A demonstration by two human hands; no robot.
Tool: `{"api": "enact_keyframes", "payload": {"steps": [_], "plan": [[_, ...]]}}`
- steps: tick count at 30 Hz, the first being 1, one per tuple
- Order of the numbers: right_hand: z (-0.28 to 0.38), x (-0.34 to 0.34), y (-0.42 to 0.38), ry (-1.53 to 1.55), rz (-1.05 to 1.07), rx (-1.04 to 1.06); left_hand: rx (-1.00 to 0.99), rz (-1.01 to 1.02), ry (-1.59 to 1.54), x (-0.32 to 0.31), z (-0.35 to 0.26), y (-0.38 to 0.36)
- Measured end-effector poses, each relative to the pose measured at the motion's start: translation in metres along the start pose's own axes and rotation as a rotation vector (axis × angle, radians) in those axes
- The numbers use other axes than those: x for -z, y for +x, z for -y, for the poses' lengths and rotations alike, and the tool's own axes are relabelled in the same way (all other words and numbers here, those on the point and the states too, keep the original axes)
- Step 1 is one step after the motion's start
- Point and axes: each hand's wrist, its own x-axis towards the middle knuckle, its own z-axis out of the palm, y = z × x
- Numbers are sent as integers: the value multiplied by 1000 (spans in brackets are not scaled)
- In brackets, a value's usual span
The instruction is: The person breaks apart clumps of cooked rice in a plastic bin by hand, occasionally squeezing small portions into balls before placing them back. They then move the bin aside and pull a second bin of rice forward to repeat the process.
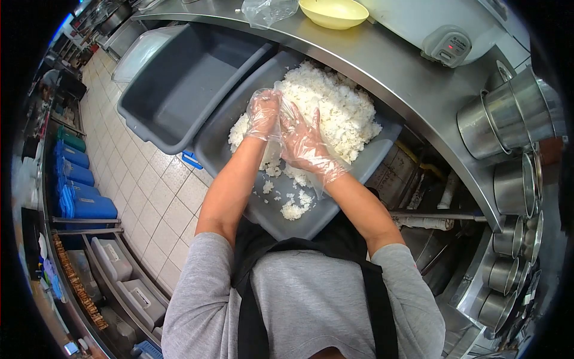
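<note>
Both hands wear clear plastic gloves and are over a grey tub [341, 209] of cooked white rice [335, 102]. My left hand [263, 113] is closed, fingers curled, beside the fingertips of my right hand; what it grips, if anything, is hidden. My right hand [306, 142] lies over the rice with its fingers stretched and the thumb apart. Loose clear plastic hangs between the two hands. The rice is heaped toward the far side of the tub, with scattered clumps [294, 209] on the near side.
A second grey tub [179, 84] stands to the left, overlapping the rice tub's edge. Behind runs a steel counter [388, 66] with a yellow bowl [333, 13], a plastic bag [269, 11] and a white appliance [447, 45]. Metal pots [508, 116] line the right side. Blue containers [89, 203] stand left.
</note>
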Motion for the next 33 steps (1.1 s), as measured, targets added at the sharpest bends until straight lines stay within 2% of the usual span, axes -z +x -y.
{"api": "enact_keyframes", "payload": {"steps": [2,4,6,7,9,10,12,14,16,19,22,25,26,28,33], "plan": [[-1,-2,-2,15,-9,-5,50,1,8,1,-4,0],[-4,-6,-2,-55,57,89,100,-4,18,3,12,8],[-8,-8,-2,-43,69,96,-106,111,69,6,43,25],[-9,-6,-2,-35,82,105,-106,113,70,13,27,20],[-10,3,1,-55,104,77,293,455,-525,34,-5,9],[-11,7,3,-76,125,46,293,454,-522,42,-11,8],[-14,4,2,-90,78,24,351,589,-465,56,-17,7],[-14,6,2,-94,105,18,330,566,-366,56,-11,6],[-13,6,1,-106,93,27,163,537,-238,57,-17,-2],[-11,4,0,-125,76,23,152,424,-360,51,-7,0],[-12,3,0,-103,61,0,151,335,-284,51,-4,9],[-16,-7,-3,-70,5,-17,111,333,-384,53,-6,7],[-17,-11,-4,-63,-43,-18,113,331,-381,54,-6,5],[-17,-9,-5,-55,-37,-39,265,543,-372,57,-3,2],[-20,-14,-5,-87,-78,-64,349,566,-525,57,11,-13]]}}
